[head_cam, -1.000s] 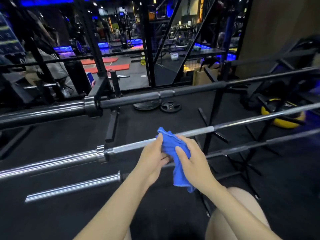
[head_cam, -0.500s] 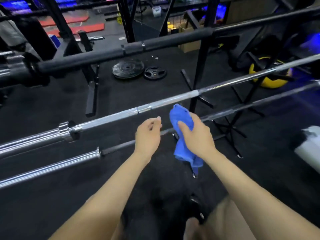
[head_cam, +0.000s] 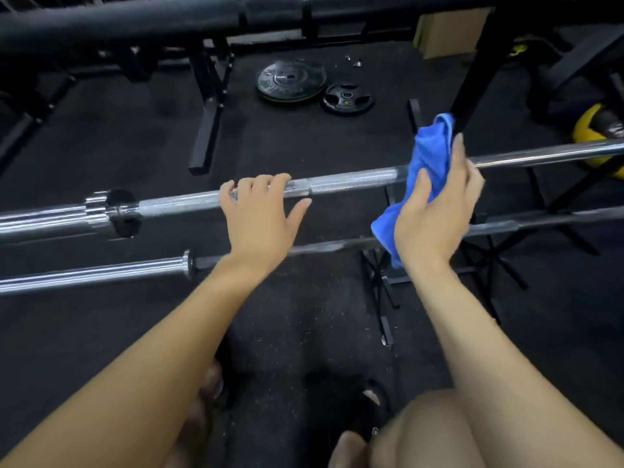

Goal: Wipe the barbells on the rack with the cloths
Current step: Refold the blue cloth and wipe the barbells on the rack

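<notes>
judged wipe step at start. hooked left hand (head_cam: 260, 217) over chrome barbell (head_cam: 337, 185); clutched blue cloth (head_cam: 429, 157) in right hand (head_cam: 435, 211), pressed against chrome barbell just alongside. next probably needed blue cloth wrapped round, slid along.

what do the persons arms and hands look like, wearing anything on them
The left forearm and right forearm are bare as far as the frame shows, with no sleeves in view. The left hand and right hand wear no gloves, and no watch, bracelet or ring shows on either.
</notes>
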